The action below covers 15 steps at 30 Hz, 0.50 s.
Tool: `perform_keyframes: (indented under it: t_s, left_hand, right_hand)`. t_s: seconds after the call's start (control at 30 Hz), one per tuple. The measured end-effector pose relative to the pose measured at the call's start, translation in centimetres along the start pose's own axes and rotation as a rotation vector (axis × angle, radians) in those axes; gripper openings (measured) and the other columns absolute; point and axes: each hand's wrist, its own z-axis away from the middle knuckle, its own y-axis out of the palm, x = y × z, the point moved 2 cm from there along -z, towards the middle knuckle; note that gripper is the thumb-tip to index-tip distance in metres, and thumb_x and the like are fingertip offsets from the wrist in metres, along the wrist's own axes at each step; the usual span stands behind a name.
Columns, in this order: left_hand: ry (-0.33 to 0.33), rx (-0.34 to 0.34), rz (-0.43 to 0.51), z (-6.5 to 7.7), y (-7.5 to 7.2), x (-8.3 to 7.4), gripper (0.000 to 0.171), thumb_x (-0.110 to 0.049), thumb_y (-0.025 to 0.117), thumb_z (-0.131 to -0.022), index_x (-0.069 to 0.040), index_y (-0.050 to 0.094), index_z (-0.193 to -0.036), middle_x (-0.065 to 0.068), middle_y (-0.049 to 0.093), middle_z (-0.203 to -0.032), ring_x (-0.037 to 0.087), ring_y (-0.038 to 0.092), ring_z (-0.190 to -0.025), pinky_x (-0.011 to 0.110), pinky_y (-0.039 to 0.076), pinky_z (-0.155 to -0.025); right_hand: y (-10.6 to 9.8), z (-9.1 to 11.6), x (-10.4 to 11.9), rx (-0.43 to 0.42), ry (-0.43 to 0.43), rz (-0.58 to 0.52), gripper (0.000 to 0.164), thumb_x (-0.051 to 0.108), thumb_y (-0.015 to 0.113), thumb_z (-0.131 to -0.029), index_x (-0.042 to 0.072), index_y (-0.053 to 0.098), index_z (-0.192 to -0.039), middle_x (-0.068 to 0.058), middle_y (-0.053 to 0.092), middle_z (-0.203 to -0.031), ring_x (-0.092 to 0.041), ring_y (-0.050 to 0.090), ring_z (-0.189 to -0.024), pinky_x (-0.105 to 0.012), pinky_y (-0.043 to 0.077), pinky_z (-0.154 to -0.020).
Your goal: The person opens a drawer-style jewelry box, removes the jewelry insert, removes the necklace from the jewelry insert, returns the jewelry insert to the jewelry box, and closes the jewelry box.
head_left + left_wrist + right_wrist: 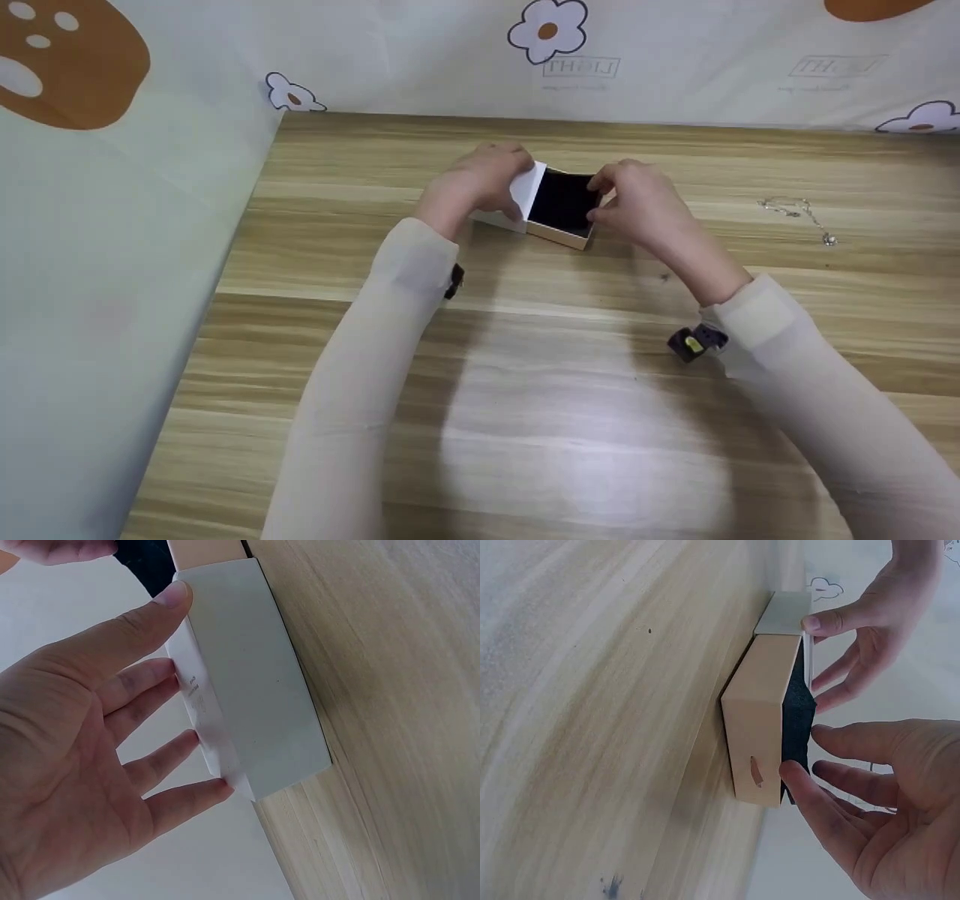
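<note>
A small drawer-style gift box lies on the table, its peach drawer (555,235) pulled partway out of a white sleeve (255,675). My left hand (480,180) grips the sleeve, thumb at the near side and fingers spread across its top. A black pad (564,199) fills the drawer and rises slightly above its rim in the right wrist view. My right hand (645,199) pinches the pad's right edge between thumb and fingertips. A short ribbon tab (756,771) sticks out of the drawer's end. The pad's underside is hidden.
A silver chain with a sparkling pendant (829,240) lies on the wood-grain table (570,360) to the right of my right hand. Flower-printed pale cloth (420,60) borders the table at the back and left. A small dark mark (664,277) shows near my right wrist.
</note>
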Motion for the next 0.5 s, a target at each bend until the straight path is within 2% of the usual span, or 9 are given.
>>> perform_keyframes:
  t_s: [0.17, 0.37, 0.5]
  left_hand:
    - [0.002, -0.006, 0.007, 0.00, -0.03, 0.03, 0.077, -0.024, 0.079, -0.085, -0.010, 0.041, -0.150, 0.005, 0.037, -0.157, 0.031, 0.033, -0.145, 0.040, 0.030, -0.121]
    - [0.000, -0.008, 0.015, -0.02, -0.03, 0.05, 0.077, -0.023, 0.079, -0.085, -0.011, 0.041, -0.150, 0.005, 0.037, -0.157, 0.031, 0.032, -0.145, 0.040, 0.029, -0.122]
    - [-0.002, 0.000, 0.019, -0.05, 0.01, 0.03, 0.078, -0.024, 0.079, -0.085, -0.011, 0.040, -0.151, 0.005, 0.037, -0.157, 0.031, 0.031, -0.147, 0.040, 0.028, -0.122]
  right_hand:
    - [0.30, 0.06, -0.12, -0.006, -0.015, 0.014, 0.038, 0.005, 0.073, -0.084, -0.006, 0.066, -0.120, -0.026, 0.061, -0.119, -0.040, 0.060, -0.107, -0.049, 0.049, -0.095]
    - [0.59, 0.03, -0.32, -0.003, -0.002, 0.031, 0.040, 0.007, 0.073, -0.084, -0.005, 0.066, -0.122, -0.024, 0.060, -0.118, -0.036, 0.068, -0.102, -0.049, 0.052, -0.092]
    - [0.78, 0.00, -0.43, -0.009, 0.002, 0.050, 0.039, 0.008, 0.070, -0.085, -0.003, 0.067, -0.122, -0.023, 0.060, -0.120, -0.037, 0.065, -0.103, -0.049, 0.053, -0.091]
